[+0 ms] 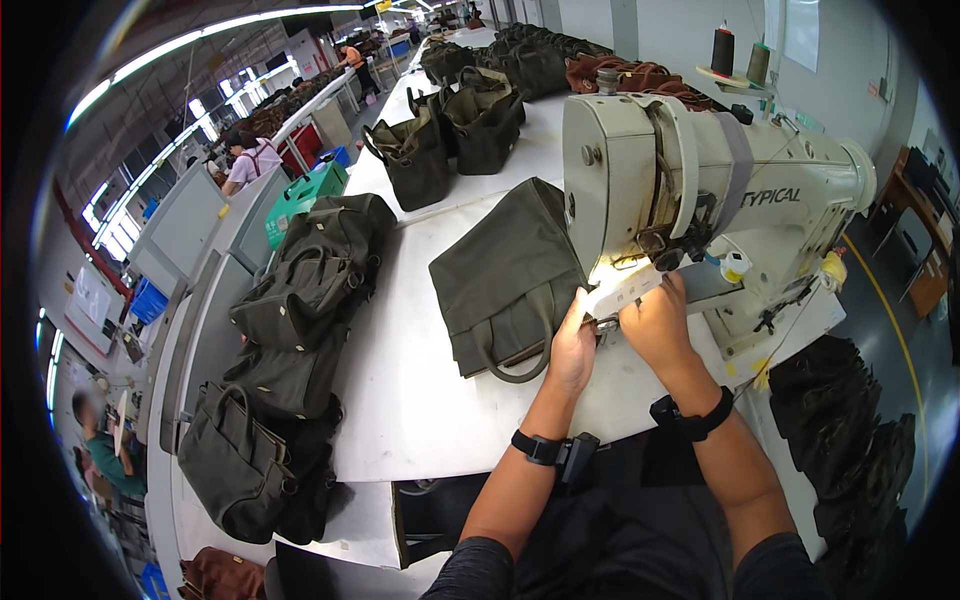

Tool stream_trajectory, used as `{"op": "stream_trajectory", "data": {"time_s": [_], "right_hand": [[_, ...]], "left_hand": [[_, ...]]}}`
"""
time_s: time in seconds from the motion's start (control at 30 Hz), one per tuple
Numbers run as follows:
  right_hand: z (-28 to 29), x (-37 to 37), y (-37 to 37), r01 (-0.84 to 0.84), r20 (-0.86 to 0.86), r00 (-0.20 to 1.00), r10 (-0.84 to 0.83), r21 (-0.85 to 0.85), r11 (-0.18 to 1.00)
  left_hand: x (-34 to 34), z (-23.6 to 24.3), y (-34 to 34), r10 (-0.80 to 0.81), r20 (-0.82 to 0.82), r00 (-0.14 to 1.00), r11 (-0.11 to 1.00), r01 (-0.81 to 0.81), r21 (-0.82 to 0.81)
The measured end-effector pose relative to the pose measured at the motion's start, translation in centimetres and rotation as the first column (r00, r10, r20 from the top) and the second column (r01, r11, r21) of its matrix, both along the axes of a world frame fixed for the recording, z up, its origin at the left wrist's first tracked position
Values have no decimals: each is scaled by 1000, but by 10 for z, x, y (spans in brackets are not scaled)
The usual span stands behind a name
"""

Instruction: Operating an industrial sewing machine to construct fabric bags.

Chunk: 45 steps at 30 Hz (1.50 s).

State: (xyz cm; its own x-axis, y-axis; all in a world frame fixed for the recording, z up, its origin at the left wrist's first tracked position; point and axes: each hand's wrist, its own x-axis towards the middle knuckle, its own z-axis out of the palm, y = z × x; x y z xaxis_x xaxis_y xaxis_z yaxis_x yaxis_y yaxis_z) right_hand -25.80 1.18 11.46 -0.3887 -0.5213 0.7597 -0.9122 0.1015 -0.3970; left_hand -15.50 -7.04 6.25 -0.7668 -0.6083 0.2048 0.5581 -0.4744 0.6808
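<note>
A dark olive fabric bag (505, 265) lies on the white table, its handle loop toward me and its right side at the sewing machine (610, 180). My left hand (571, 350) is closed on the bag's right edge, thumb on top, just in front of the lit needle area. Close by, my right hand (655, 322) has its fingers curled in at the right end of a pale strip with markings (625, 292). What those fingers hold is hidden. The strip spans between both hands under the machine head, covering the needle point.
Several olive bags (300, 290) are piled along the left side. More open bags (405, 160) stand farther back on the table (390, 400). Thread spools (722, 50) rise behind the machine. Dark fabric pieces (840, 430) hang at the right. Other people sit far left.
</note>
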Motion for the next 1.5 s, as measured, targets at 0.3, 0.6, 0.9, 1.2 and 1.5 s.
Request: {"op": "stream_trajectory", "data": {"time_s": [0.3,0.6,0.9,1.2,1.5], "right_hand": [[-1,-2,0,41,-47,998,-39,33,999],[5,-7,8,-46,44,998,42,88,995],[-6,-9,-3,38,-3,999,-38,-10,999],[-12,-7,-11,97,13,995,-97,9,995],[-9,-4,-10,65,32,997,-65,9,998]], "left_hand": [[0,-1,0,34,28,999,999,-34,7],[-2,13,1,-3,43,999,995,-1,95],[-14,11,-3,160,97,982,984,-167,70],[-13,-2,-9,199,93,975,978,-204,41],[-9,1,-8,176,150,973,984,-177,-5]]}}
